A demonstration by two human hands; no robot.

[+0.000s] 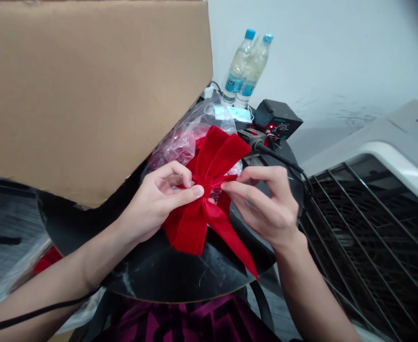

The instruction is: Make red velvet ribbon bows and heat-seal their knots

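A red ribbon bow (190, 230) with wide loops and a long pointed tail is held over the round black table (151, 280). My left hand (166, 197) pinches the bow at its gathered centre, thumb on top. On the bow's right side, my right hand (266, 199) has thumb and forefinger closed on a fold of the ribbon close to the centre. Its other fingers are curled. Behind the bow lies a clear plastic bag (180, 145) with red showing through it.
A large cardboard box (94, 95) fills the upper left. Two plastic bottles (246, 71), a light blue face mask (232, 114) and a black control box (278, 121) with a lit red light stand at the back. At the right is a fan unit with a wire grille (365, 228).
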